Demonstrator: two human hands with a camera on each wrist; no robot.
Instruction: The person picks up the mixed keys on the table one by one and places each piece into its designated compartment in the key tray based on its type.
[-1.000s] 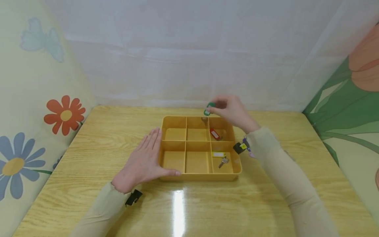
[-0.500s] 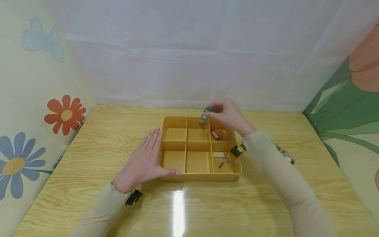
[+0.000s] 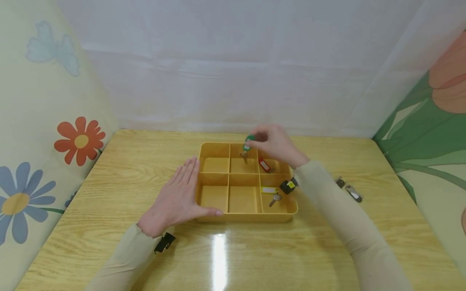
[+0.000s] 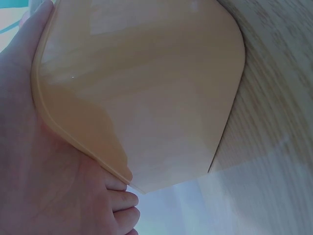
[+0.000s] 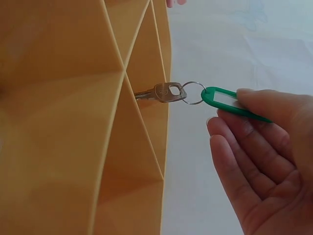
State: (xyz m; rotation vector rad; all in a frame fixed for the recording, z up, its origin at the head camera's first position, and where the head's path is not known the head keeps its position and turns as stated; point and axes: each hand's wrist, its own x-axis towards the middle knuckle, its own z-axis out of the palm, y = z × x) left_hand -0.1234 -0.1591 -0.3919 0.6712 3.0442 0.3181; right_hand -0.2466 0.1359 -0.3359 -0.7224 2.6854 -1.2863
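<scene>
My right hand [image 3: 273, 142] pinches a green key tag [image 5: 226, 100] between thumb and fingers. From its ring hangs a silver key [image 5: 168, 92], pointing down into the back middle compartment of the yellow divided tray [image 3: 243, 217]. With straight fingers, my left hand [image 3: 178, 197] lies along the tray's left side, its thumb over the front rim. A red key tag [image 3: 264, 165] lies in the back right compartment. In the front right one are a yellow key tag [image 3: 269, 190] and its key [image 3: 275, 199].
On the wooden table [image 3: 145, 161], right of the tray, lie more keys with dark tags [image 3: 354, 194], partly beside my right sleeve [image 3: 327, 198]. A white sheet [image 3: 233, 72] hangs behind the table, and flower-patterned panels [image 3: 80, 141] stand at both sides.
My right hand has moved left and slightly down, carrying the green tag and its key over the back middle compartment. The keys at the right have come into view. My left hand stays put.
</scene>
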